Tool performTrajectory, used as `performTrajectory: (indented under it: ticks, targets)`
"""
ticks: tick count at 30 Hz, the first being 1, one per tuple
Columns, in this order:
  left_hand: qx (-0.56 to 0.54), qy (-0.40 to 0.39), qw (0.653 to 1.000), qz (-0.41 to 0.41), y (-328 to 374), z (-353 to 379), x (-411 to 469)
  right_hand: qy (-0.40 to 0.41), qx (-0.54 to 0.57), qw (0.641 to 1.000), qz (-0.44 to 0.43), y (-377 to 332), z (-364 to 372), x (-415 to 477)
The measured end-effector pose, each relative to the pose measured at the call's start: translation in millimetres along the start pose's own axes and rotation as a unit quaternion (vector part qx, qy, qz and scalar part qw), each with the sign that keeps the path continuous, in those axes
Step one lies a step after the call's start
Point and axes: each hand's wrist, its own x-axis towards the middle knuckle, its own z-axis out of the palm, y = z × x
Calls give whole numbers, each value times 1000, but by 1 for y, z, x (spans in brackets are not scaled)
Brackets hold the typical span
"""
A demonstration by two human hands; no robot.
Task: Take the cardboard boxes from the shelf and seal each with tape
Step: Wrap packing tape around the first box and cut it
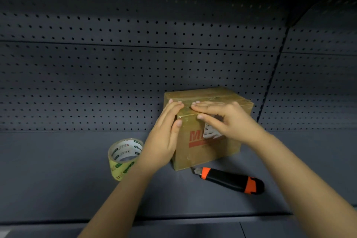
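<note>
The box [210, 153] sat on the shelf [58, 170], just right of the tape roll [123, 158]. Our left grip [164, 133] and right grip [226, 120] lay open, fingers [174, 106] pressed flat on its near top edge, tips almost meeting; the tape strip [218, 97] ran left-right.

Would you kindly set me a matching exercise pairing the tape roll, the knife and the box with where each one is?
Things:
1. tape roll
2. utility knife
3. cardboard box

Places:
A. pressed by the left hand and the right hand
B. lying in front of the box
C. left of the box

Pairs: 1-C, 2-B, 3-A
</note>
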Motion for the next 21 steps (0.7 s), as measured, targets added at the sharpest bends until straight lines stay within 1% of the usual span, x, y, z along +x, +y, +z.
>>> performTrajectory:
  ticks: [3,5,7,8,10,12,14,15,17,19,21]
  targets:
    - [37,-19,999,29,-5,-13,6,-92,-6,995,31,2,-18,8]
    - [56,-15,998,39,-6,-15,8,-120,6,992,45,1,-23,11]
    - [52,-14,998,37,-5,-13,8,-129,11,990,52,1,-24,11]
    - [43,-15,998,32,-5,-12,7,-122,12,991,56,1,-23,10]
    - [20,-17,999,21,-4,-11,6,-80,14,995,58,-1,-17,8]
    - [2,-19,1000,8,-2,-11,6,-20,20,999,43,-1,-6,6]
    - [-7,-18,1000,-13,3,-11,3,5,18,1000,20,-1,0,4]
    - [-10,-10,999,-31,7,-9,-1,7,12,1000,12,0,1,3]
    - [-22,32,996,-81,15,0,-12,3,2,1000,9,1,-2,3]
    - [-41,100,987,-122,20,12,-26,-2,1,1000,11,0,-4,2]
    - [-84,173,969,-156,24,19,-34,4,5,1000,7,-1,-2,1]
